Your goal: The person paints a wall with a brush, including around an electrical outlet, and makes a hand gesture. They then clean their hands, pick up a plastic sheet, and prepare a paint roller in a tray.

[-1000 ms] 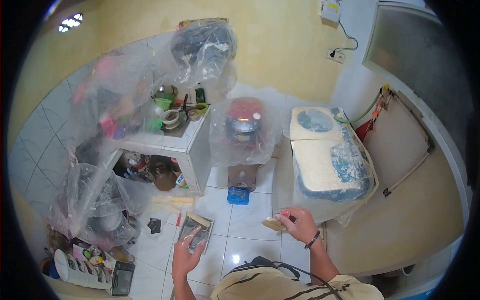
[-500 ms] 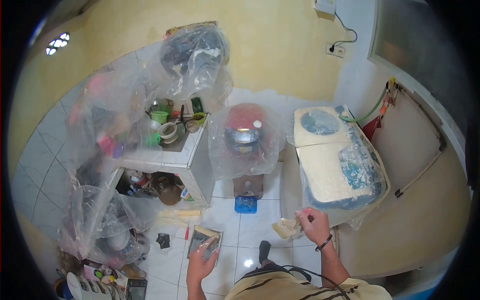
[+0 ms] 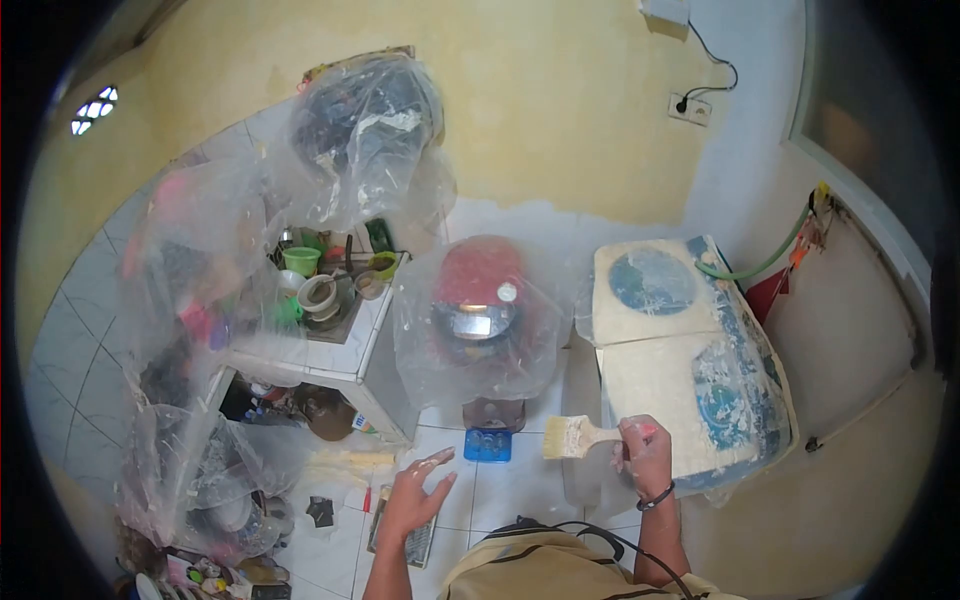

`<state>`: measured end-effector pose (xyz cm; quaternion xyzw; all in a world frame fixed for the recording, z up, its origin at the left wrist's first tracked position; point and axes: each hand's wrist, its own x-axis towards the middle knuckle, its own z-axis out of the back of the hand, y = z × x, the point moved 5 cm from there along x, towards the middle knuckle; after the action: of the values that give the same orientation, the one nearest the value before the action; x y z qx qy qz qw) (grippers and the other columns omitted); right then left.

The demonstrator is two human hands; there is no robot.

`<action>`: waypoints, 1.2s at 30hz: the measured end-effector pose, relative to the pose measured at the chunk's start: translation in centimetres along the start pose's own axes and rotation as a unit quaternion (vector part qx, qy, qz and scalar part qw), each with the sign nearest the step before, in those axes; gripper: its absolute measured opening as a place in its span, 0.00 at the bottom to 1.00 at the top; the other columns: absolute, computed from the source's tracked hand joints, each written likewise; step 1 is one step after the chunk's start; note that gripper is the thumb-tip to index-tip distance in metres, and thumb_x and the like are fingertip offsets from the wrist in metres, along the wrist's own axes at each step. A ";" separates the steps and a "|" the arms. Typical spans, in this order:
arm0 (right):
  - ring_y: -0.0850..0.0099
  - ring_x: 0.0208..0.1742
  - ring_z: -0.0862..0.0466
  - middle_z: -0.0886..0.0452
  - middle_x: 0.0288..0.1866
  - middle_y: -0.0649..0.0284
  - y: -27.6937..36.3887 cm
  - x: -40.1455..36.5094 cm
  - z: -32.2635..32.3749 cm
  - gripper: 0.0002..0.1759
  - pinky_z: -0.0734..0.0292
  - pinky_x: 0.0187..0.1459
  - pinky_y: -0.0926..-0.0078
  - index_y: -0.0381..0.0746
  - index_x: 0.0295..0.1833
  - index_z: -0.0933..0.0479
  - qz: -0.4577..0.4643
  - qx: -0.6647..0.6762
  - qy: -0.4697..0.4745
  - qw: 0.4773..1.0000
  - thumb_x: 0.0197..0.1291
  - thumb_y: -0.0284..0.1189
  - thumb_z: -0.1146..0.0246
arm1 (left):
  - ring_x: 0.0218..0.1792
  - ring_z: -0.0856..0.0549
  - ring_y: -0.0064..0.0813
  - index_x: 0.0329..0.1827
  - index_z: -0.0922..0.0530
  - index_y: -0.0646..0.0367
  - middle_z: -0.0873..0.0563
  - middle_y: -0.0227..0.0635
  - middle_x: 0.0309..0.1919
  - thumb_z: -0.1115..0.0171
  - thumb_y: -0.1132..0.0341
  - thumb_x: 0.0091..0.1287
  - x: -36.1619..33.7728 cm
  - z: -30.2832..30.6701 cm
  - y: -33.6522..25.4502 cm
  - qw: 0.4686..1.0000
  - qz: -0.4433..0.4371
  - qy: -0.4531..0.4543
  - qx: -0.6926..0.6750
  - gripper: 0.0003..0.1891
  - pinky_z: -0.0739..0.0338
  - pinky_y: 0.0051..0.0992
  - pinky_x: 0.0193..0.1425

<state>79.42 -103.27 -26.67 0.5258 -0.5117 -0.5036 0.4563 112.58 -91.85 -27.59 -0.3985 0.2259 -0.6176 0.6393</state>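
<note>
My right hand [image 3: 645, 452] is closed around the handle of a wide paintbrush [image 3: 568, 437], whose pale bristles point left. The brush is held in the air, left of the plastic-draped washing machine [image 3: 655, 390]. My left hand [image 3: 415, 497] holds nothing, its fingers apart, above a shallow tray [image 3: 418, 545] on the floor. The hand and forearm hide part of that tray. Pale smears show on the left fingers.
A red appliance under clear plastic [image 3: 480, 275] stands ahead, with a blue item [image 3: 488, 446] before it. Left is a tiled counter [image 3: 345, 357] with bowls and plastic sheeting. A green hose [image 3: 765, 268] runs to the washing machine.
The brush has swung up and is now level, bristles left. My left hand has moved up and right, off the tray, with fingers spread. The view has shifted.
</note>
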 end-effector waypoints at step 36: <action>0.76 0.17 0.23 0.21 0.19 0.63 -5.0 8.8 -7.7 0.09 0.31 0.19 0.80 0.33 0.39 0.23 -0.071 0.074 -0.162 0.982 0.67 0.29 0.38 | 0.55 0.16 0.43 0.60 0.21 0.58 0.13 0.39 0.52 0.34 0.68 0.65 21.6 -2.1 6.8 0.973 -0.098 0.201 -0.048 0.20 0.22 0.34 0.60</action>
<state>87.20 -112.04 -31.60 0.5045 -0.5760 -0.5737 0.2909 117.99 -113.83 -29.74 -0.3166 0.3389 -0.7333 0.4972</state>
